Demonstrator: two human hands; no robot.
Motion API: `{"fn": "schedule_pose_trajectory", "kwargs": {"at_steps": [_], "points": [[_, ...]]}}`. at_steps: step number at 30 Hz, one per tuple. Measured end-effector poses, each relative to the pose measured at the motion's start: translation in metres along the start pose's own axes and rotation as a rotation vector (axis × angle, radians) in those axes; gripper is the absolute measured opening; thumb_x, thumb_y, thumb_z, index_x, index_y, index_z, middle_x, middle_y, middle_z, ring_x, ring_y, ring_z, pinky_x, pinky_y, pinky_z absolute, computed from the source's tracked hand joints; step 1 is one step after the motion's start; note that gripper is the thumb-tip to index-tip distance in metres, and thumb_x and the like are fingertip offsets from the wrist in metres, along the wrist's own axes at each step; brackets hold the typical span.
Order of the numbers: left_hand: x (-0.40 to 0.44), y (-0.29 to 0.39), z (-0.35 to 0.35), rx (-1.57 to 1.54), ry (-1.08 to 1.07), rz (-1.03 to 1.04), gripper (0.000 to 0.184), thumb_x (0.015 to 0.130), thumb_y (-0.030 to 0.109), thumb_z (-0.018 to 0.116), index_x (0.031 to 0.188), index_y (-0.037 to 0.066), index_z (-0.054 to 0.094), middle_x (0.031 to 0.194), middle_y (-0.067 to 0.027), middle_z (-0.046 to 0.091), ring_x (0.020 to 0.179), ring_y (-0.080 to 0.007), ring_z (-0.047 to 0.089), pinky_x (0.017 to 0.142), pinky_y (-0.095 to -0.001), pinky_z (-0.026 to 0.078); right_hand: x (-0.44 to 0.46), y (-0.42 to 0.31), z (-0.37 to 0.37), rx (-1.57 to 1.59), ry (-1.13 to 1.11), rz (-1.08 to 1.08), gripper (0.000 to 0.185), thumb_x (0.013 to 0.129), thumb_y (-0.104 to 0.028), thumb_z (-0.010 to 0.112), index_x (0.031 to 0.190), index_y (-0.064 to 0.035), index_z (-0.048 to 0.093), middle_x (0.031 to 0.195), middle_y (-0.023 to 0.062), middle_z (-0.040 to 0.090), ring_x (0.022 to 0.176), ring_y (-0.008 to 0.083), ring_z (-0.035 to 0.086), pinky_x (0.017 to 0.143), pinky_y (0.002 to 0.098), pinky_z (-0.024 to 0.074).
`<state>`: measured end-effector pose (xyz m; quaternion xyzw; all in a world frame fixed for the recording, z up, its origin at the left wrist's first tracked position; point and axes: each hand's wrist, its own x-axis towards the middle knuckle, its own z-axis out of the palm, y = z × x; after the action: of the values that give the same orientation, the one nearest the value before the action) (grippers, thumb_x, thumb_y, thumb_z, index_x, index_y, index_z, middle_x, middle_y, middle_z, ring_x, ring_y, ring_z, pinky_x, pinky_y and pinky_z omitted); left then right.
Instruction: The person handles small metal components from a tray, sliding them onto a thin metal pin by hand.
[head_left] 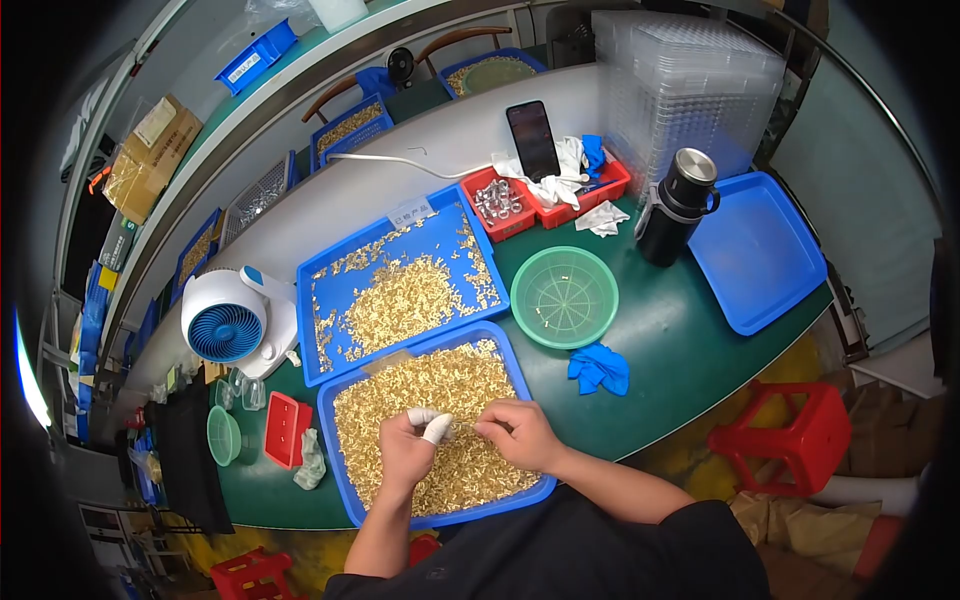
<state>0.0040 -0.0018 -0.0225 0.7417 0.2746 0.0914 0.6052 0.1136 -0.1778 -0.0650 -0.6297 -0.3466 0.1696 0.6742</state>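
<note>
My left hand (406, 452), with white coverings on its thumb and a finger, is closed in a pinch above the near blue tray (335, 462). Facing it, my right hand (524, 436) is bare and also pinches, its fingertips close to the left ones. Whatever lies between the fingertips is too small to make out. Under both hands, the tray is filled with small gold-coloured metal parts (440, 385). Behind it, a second blue tray (325, 275) bears a looser heap of similar parts (402, 300) and a paper label.
Right of the trays are a green sieve-like basket (565, 297), a crumpled blue glove (599, 369), a black flask (672, 210) and a blue tray (757, 255). Red bins (508, 227) and a phone (532, 138) stand behind. Left are a white fan (270, 330) and a red tray (287, 430).
</note>
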Motion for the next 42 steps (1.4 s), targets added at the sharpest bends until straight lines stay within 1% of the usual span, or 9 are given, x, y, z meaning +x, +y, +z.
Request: {"fn": "schedule_pose_trajectory", "kwargs": {"at_steps": [10,16,19,22,23,26,33,39,42], "points": [[0.000,-0.002,0.006,-0.040,0.023,-0.003,0.014,0.095,0.010,0.074,0.085,-0.001,0.073,0.073,-0.0039,0.071,0.066,-0.0088,0.066,0.061,-0.0240,0.053,-0.001,0.000,-0.001,0.006,-0.022,0.027,0.008,0.090,-0.006,0.070,0.086,0.0004,0.069,0.074,0.0091,0.065,0.063,0.0180,0.059,0.059,0.0323,0.0458],[-0.001,-0.023,0.001,-0.062,-0.001,0.018,0.020,0.097,0.015,0.074,0.085,0.000,0.071,0.072,-0.0048,0.070,0.064,-0.0091,0.066,0.058,-0.0240,0.053,-0.001,0.001,0.000,0.010,-0.012,0.014,0.011,0.091,-0.009,0.070,0.087,0.0007,0.069,0.074,0.0110,0.065,0.061,0.0202,0.060,0.058,0.0336,0.0465],[-0.002,-0.015,0.000,-0.071,0.014,0.029,0.016,0.095,0.013,0.075,0.089,-0.002,0.072,0.077,-0.0061,0.071,0.069,-0.0109,0.067,0.064,-0.0251,0.056,0.000,-0.003,-0.001,0.013,-0.020,0.046,0.011,0.091,-0.009,0.070,0.087,0.0007,0.069,0.075,0.0112,0.065,0.061,0.0201,0.061,0.058,0.0334,0.0467],[-0.003,-0.002,0.005,-0.161,0.049,0.183,0.011,0.091,0.007,0.077,0.095,-0.003,0.073,0.082,-0.0063,0.073,0.075,-0.0131,0.069,0.071,-0.0261,0.057,-0.001,-0.001,-0.001,0.034,-0.012,0.028,0.011,0.092,-0.009,0.070,0.087,0.0005,0.069,0.074,0.0112,0.065,0.061,0.0203,0.061,0.058,0.0332,0.0468],[-0.005,-0.005,-0.006,-0.031,-0.058,0.153,0.014,0.089,-0.002,0.075,0.102,-0.004,0.070,0.093,-0.0094,0.074,0.081,-0.0147,0.070,0.076,-0.0273,0.058,-0.001,0.000,-0.001,0.027,-0.013,0.025,0.011,0.092,-0.009,0.070,0.087,0.0005,0.069,0.074,0.0112,0.065,0.061,0.0206,0.061,0.058,0.0333,0.0468],[-0.006,-0.014,-0.006,-0.002,-0.038,0.094,0.012,0.089,-0.004,0.075,0.100,-0.004,0.071,0.093,-0.0099,0.074,0.081,-0.0146,0.071,0.074,-0.0275,0.058,0.000,-0.001,-0.001,0.020,-0.022,0.028,0.011,0.091,-0.009,0.070,0.087,0.0003,0.069,0.075,0.0114,0.065,0.062,0.0212,0.061,0.058,0.0336,0.0469],[-0.001,-0.008,-0.004,0.002,-0.080,-0.012,0.003,0.090,0.002,0.077,0.091,0.000,0.076,0.081,-0.0033,0.074,0.073,-0.0082,0.066,0.066,-0.0235,0.053,0.000,0.001,-0.002,0.008,-0.012,0.014,0.010,0.091,-0.009,0.070,0.087,-0.0001,0.069,0.074,0.0117,0.065,0.062,0.0218,0.061,0.058,0.0338,0.0467],[0.002,0.002,0.006,-0.059,-0.010,0.142,0.013,0.091,0.009,0.079,0.082,0.000,0.076,0.069,-0.0008,0.070,0.065,-0.0073,0.063,0.060,-0.0230,0.050,-0.001,-0.002,-0.002,0.038,-0.017,0.039,0.009,0.090,-0.008,0.071,0.086,0.0000,0.069,0.075,0.0120,0.065,0.063,0.0233,0.062,0.059,0.0347,0.0472],[0.002,-0.007,-0.005,0.019,-0.070,0.023,0.015,0.092,0.010,0.078,0.080,0.000,0.075,0.070,-0.0006,0.070,0.065,-0.0070,0.063,0.060,-0.0229,0.049,0.001,-0.002,-0.002,0.032,-0.018,-0.003,0.009,0.090,-0.008,0.071,0.086,0.0003,0.069,0.075,0.0123,0.066,0.063,0.0236,0.062,0.059,0.0347,0.0474]]}}
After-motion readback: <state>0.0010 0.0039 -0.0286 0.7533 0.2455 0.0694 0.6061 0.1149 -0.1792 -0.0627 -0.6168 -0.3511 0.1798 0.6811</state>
